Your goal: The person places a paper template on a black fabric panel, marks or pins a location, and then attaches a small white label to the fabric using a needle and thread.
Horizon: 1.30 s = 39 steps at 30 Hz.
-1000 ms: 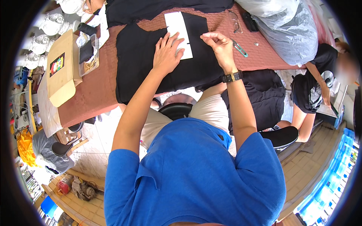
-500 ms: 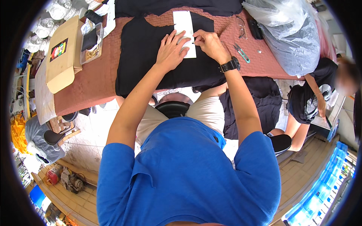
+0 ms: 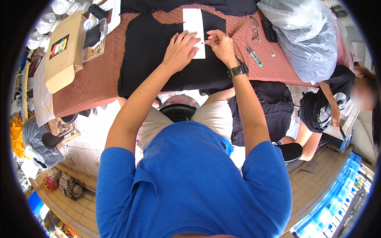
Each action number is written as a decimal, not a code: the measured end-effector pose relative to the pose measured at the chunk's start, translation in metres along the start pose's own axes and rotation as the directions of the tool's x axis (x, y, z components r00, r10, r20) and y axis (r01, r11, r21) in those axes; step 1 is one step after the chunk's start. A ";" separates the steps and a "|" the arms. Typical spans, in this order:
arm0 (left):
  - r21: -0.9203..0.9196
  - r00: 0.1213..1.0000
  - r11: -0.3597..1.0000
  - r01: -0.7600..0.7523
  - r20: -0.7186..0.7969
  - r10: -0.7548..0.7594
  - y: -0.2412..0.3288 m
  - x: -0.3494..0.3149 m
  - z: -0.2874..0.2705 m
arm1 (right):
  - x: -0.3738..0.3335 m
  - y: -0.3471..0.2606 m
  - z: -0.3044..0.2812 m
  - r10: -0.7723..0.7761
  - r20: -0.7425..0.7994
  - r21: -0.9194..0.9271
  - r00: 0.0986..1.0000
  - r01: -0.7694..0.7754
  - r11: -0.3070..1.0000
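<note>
A piece of black fabric (image 3: 149, 51) lies spread over the table in front of me. On it rests a white rectangular card (image 3: 193, 19), its long side pointing away from me. My left hand (image 3: 180, 50) lies flat across the card's left edge and the fabric, fingers spread. At the card's right edge, my right hand (image 3: 220, 45) pinches thumb and forefinger together. A tiny item shows at those fingertips, too small to name. A black watch sits on my right wrist.
Right of the fabric lie thread snips (image 3: 254, 56), eyeglasses (image 3: 254, 29) and a black case (image 3: 269, 31). A large clear plastic bag (image 3: 303, 39) stands beyond. At left are a cardboard box (image 3: 63, 53) and a plastic tub (image 3: 104, 37). Another person (image 3: 331, 99) sits at right.
My right hand's other fingers have lifted a little, while its pinch stays by the card's edge. My left hand remains flat on the card. The whole view has shifted slightly.
</note>
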<state>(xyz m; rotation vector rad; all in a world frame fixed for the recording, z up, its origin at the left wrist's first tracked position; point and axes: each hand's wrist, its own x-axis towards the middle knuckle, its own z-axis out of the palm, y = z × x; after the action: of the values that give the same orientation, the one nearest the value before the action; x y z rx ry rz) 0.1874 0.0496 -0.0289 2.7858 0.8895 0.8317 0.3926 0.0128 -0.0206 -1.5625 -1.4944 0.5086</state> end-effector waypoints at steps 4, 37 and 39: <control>0.014 1.000 1.000 -0.003 0.016 0.002 -0.001 -0.001 -0.001 | 0.003 0.001 0.001 0.057 0.000 0.003 0.998 -0.057 0.998; 0.023 0.993 1.000 -0.016 0.119 0.013 0.001 -0.004 -0.009 | 0.005 0.008 0.002 0.104 0.004 -0.004 0.995 -0.104 0.995; 0.016 0.993 1.000 -0.014 0.120 0.012 0.001 -0.004 -0.009 | 0.004 0.008 0.002 0.109 0.008 -0.011 0.994 -0.109 0.994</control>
<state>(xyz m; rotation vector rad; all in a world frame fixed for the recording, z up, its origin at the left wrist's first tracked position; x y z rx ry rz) 0.1806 0.0461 -0.0226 2.8244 0.8628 0.6537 0.3968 0.0183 -0.0266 -1.6589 -1.4254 0.5717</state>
